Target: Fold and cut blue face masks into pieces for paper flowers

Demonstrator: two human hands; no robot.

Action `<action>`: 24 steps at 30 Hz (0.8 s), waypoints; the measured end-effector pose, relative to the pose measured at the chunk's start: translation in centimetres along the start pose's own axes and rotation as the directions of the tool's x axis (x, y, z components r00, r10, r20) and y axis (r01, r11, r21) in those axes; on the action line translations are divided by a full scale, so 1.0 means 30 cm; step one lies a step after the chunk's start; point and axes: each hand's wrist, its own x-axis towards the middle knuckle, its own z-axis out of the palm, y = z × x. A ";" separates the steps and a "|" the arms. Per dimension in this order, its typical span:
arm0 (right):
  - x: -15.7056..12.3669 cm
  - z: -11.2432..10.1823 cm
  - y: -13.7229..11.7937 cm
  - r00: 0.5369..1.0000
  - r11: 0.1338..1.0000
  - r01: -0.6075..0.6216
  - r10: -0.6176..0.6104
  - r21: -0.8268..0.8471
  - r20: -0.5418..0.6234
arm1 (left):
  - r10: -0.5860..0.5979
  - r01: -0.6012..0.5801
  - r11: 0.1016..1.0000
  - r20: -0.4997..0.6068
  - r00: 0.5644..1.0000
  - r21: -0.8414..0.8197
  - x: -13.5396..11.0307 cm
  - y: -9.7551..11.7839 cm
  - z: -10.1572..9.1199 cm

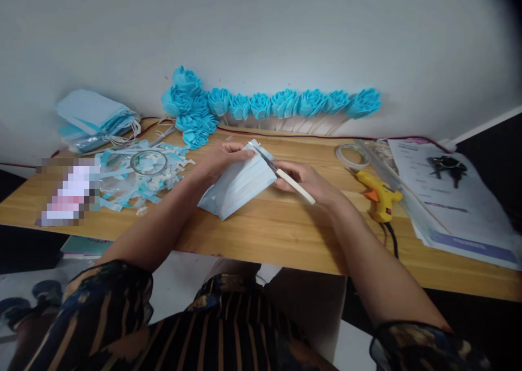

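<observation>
My left hand (226,158) pinches a light blue disposable face mask (244,183) near its upper end. The pleated mask is held tilted just above the wooden table. From the other side, my right hand (304,180) grips white-handled scissors (294,186). Their dark blades lie along the mask's upper right edge, close to my left fingertips. How far the blades are apart is too small to tell. Part of the scissors is hidden by my right fingers.
Blue handmade flowers (285,103) line the wall. Left are stacked masks (95,115), cut scraps (122,178), a tape roll (149,163) and a blurred phone-like object (69,191). Right are another tape roll (351,156), a yellow glue gun (377,194), papers (460,213) and keys (447,167).
</observation>
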 end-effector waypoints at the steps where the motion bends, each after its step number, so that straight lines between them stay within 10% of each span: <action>1: -0.001 -0.001 -0.001 1.000 1.000 -0.008 0.008 -0.005 -0.003 | 0.004 -0.004 1.000 -0.002 1.000 0.001 0.000 0.000 0.000; 24: -0.007 -0.026 0.005 0.982 0.974 -0.183 0.188 0.135 -0.020 | 0.027 -0.083 0.976 -0.264 0.964 -0.201 0.024 -0.014 -0.013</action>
